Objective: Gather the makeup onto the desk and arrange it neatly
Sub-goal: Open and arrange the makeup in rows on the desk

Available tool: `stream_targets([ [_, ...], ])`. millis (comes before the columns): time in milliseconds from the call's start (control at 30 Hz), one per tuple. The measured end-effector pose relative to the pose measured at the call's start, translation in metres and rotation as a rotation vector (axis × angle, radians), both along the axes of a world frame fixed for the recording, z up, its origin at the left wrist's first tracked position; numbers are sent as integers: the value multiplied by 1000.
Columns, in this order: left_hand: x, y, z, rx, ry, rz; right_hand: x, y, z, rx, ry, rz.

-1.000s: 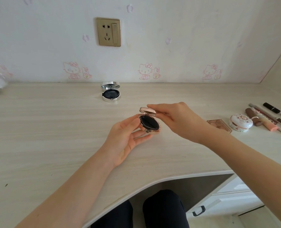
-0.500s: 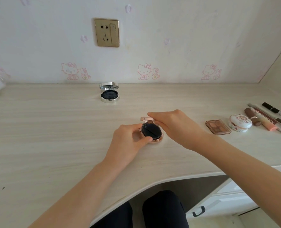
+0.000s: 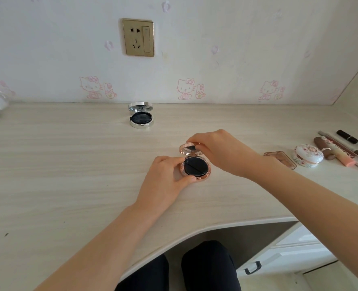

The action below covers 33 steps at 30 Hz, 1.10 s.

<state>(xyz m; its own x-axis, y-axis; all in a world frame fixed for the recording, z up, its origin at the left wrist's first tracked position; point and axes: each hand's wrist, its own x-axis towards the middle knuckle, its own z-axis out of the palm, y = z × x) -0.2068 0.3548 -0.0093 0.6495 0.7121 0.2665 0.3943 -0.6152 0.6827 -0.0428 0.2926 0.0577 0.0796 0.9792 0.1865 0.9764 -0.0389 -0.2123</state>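
Makeup is lying in three spots on the pale wooden desk (image 3: 48, 164). Near its front edge a rose-gold compact (image 3: 195, 168) is sitting open, its lid standing up behind a base holding a round black puff with a strap across it. The left hand (image 3: 165, 181) is gripping the base's left rim between thumb and fingers, and the right hand (image 3: 222, 152) is pinching the raised lid from above. Farther back, close to the wall, a silver compact (image 3: 141, 118) is also sitting open, its lid up and a dark puff filling its base. That is making two open compacts. At the right, a flat brown palette (image 3: 281, 159), a round floral case (image 3: 308, 155) and several tubes and sticks (image 3: 341, 153) are lying together in a cluster; their exact count is unclear.
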Motion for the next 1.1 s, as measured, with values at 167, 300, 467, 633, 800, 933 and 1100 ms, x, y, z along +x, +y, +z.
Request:
stream_targets([
  [167, 2, 3, -4, 25, 30, 9, -1, 3, 9, -29, 47, -5],
  [300, 2, 2, -4, 22, 32, 14, -1, 3, 10, -29, 55, 1],
  [467, 3, 3, -5, 15, 29, 13, -2, 0, 9, -17, 56, 12],
  [633, 2, 4, -5, 25, 37, 0, -1, -2, 7, -14, 85, 13],
  [800, 2, 4, -6, 52, 43, -16, -1, -22, -9, 133, 203, -138],
  [933, 2, 1, -6, 81, 41, -14, -7, -44, -36, 141, 287, -228],
  [1100, 2, -1, -6, 139, 67, -46, -21, -50, -58, 131, 368, -239],
])
